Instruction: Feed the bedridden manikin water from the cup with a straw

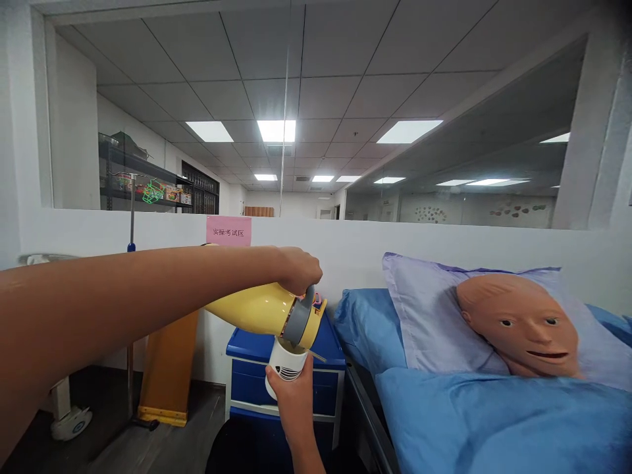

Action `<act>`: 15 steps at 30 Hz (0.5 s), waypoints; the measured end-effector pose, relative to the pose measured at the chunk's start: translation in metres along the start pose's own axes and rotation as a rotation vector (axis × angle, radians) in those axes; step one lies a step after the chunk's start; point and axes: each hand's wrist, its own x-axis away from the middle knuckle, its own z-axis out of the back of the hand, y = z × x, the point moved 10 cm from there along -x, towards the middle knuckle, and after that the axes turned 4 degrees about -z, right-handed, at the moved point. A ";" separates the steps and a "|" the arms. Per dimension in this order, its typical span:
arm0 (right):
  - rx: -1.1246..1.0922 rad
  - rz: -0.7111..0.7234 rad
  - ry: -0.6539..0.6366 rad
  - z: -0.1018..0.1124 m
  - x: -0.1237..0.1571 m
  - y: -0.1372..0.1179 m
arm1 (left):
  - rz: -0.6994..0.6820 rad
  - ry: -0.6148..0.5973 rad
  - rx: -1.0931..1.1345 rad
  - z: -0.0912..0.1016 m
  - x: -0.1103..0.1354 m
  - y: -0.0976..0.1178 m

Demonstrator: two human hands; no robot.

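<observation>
My left hand (297,270) is closed round the grey handle of a yellow thermos jug (249,308), which is tipped on its side with its grey spout end pointing down. Directly under the spout is a white cup (286,361), gripped from below by my right hand (295,400). A thin stick or spoon handle pokes out of the cup to the right. Both hands hover over a blue bedside cabinet (251,347). I cannot make out any liquid flowing.
To the right is a bed with a blue blanket (494,421) and a lilac pillow (424,309) bearing a training manikin's head (518,326). A pink sign (228,230) hangs on the white partition. An orange board (168,368) and a drip stand (131,210) are at left.
</observation>
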 end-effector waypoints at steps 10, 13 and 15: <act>0.040 -0.007 -0.014 0.003 0.000 0.003 | 0.028 -0.018 0.057 0.005 0.001 0.003; 0.041 -0.005 0.004 0.005 0.001 0.002 | 0.056 0.005 0.092 0.007 0.001 0.001; 0.026 0.004 0.018 0.007 0.002 0.000 | 0.057 0.010 0.077 0.008 0.001 0.003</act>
